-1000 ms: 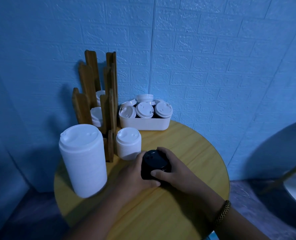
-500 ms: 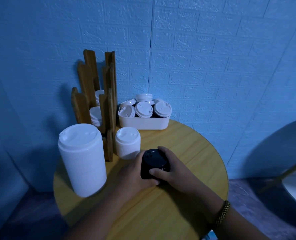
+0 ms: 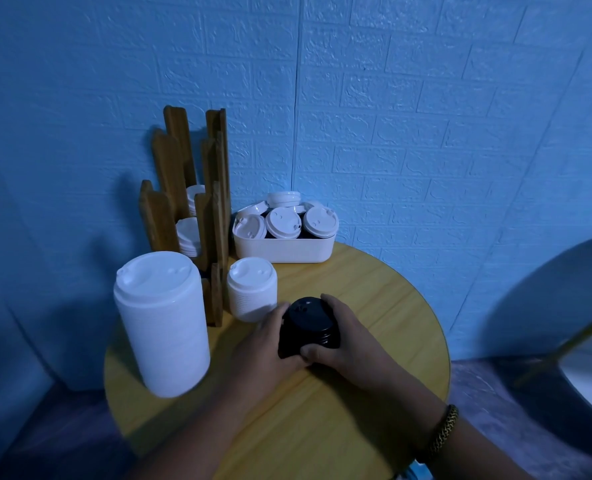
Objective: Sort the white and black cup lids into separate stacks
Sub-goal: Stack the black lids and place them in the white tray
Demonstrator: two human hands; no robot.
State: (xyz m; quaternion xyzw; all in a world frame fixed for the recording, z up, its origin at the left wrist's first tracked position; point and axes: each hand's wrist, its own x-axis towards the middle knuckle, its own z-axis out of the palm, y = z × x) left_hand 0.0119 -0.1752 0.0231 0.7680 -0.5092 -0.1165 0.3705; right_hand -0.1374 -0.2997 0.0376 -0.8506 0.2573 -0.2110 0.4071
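- Left hand point(image 3: 266, 344): fingers curled against the left side of the black lid stack point(image 3: 310, 323), gripping it; the thumb lies along the near base of the stack.
- Right hand point(image 3: 353, 344): gripping the same stack from the right, with the fingers wrapped over its far upper edge and the thumb pressed to its near lower rim, close to the left thumb. A braided bracelet point(image 3: 445, 427) circles the right wrist.
- Black lid stack: short, upright, standing on the round wooden table point(image 3: 374, 306) near its middle, enclosed between the two hands. The top lid faces up and its raised sip spout is visible.
- Small white lid stack point(image 3: 252, 289): upright on the table just beside the left hand's fingertips, on their far left side. Whether they touch it cannot be told.
- Tall white lid stack point(image 3: 163, 323): upright at the left edge of the table, wider and higher than the other two and well apart from the black one.
- Wooden rack point(image 3: 215, 202): standing at the far left of the table, behind and between the two white stacks. More white lids point(image 3: 188, 233) sit in its slots.
- White tub point(image 3: 284, 249): at the far edge of the table against the blue brick-pattern wall point(image 3: 426, 133), just right of the rack. It holds loose white lids point(image 3: 284, 221) at mixed angles, with dark shapes beneath them that are too dim to identify.
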